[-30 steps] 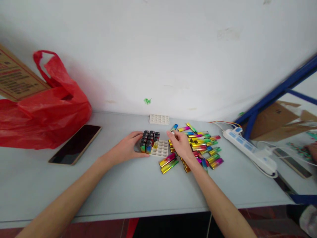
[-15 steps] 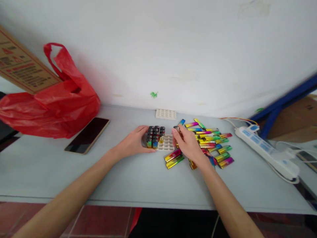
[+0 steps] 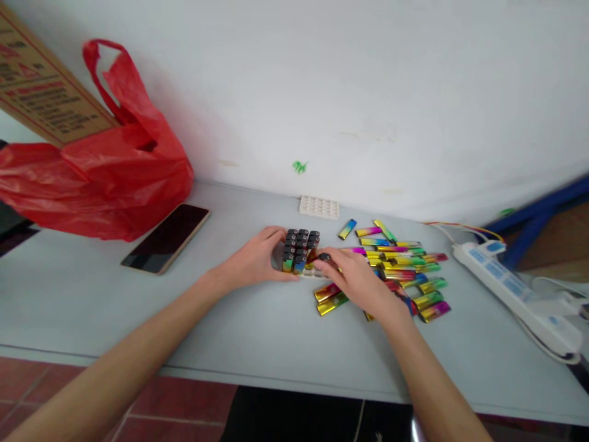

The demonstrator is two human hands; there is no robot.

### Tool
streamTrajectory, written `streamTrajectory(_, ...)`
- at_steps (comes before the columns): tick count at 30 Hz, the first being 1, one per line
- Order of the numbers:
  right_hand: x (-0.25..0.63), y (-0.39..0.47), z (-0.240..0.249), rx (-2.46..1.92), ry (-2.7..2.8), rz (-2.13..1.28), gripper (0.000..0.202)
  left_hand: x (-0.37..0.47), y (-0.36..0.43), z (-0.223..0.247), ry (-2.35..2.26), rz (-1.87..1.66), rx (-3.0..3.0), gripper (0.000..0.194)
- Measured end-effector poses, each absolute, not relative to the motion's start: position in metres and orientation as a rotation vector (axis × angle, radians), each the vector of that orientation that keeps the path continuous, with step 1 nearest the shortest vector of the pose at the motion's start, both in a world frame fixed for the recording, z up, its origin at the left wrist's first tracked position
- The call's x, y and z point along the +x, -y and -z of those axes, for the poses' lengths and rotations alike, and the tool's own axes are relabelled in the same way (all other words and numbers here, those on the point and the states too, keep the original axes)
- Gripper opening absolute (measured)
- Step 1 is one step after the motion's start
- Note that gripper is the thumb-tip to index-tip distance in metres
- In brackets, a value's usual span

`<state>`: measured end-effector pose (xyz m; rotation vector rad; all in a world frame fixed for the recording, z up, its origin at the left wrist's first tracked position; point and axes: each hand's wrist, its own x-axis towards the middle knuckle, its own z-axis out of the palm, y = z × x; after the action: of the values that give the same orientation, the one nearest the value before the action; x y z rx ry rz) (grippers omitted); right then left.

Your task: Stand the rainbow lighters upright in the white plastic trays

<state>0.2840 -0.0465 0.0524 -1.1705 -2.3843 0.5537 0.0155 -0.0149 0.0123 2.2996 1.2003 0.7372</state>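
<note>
My left hand is curved around the left side of a block of upright lighters, gripping it between thumb and fingers. The lighters have black tops and shiny coloured bodies, and stand in rows in a white tray. Between the fingers of my right hand is one more lighter, black end up and tilted, over the tray's right part. My fingers hide its lower end, so I cannot tell whether it sits in a hole. Many loose lighters lie in a pile just right of that hand.
A second white tray lies by the wall. On the left are a phone, a red plastic bag and a cardboard box. A white power strip with cables runs along the right.
My right hand has brought its lighter from beyond the tray's right edge to over the tray, beside the standing rows. My left hand keeps its hold. The whole view has shifted slightly.
</note>
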Motion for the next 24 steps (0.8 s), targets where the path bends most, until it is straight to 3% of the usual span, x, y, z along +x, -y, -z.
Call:
streamTrajectory(9,0.283,0.046,-0.062,-1.238,2.569,-0.508,0.021,0.014,0.015,-0.011,-1.215,-0.719,2.309,0.075)
streamTrajectory(14,0.271,0.048,-0.059,-1.477,2.557,-0.274,0.035,0.014,0.015,-0.011,-1.242,-0.681,2.335,0.075)
streamTrajectory(19,0.289,0.037,-0.055,-1.299,2.466,-0.408,0.043,0.014,0.014,-0.012,-1.268,-0.698,2.318,0.080)
streamTrajectory(24,0.358,0.006,-0.042,-1.481,2.121,-0.033,0.025,0.013,0.011,-0.007,-1.316,-0.693,2.314,0.084)
